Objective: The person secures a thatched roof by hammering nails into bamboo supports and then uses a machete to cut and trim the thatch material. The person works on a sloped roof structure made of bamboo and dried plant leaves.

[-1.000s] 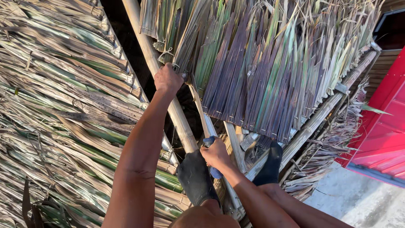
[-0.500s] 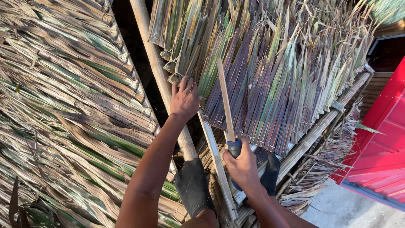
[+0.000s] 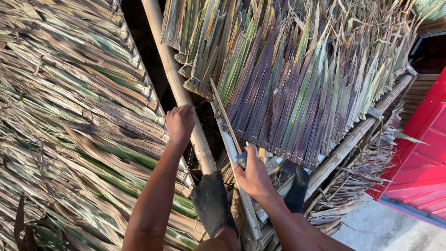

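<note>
My left hand (image 3: 180,122) is curled against a thick bamboo pole (image 3: 171,69) that runs up the roof frame. In my right hand (image 3: 253,176) is the dark grey handle of a long thin blade (image 3: 225,113). Its tip points up and to the left, along the lower left edge of a panel of green and purple palm-leaf thatch (image 3: 297,79). A pale wooden slat (image 3: 231,148) runs under the blade. My two feet in dark socks (image 3: 213,204) rest on the frame below both hands.
Dried layered thatch (image 3: 69,121) covers the whole left side. A dark gap (image 3: 151,69) lies beside the pole. A wooden batten (image 3: 353,137) edges the panel at the lower right. Beyond it are a red metal surface (image 3: 418,176) and concrete ground (image 3: 381,227).
My right hand has raised the blade, which now leans left against the panel's edge. My left hand has shifted on the bamboo pole and closed its fingers.
</note>
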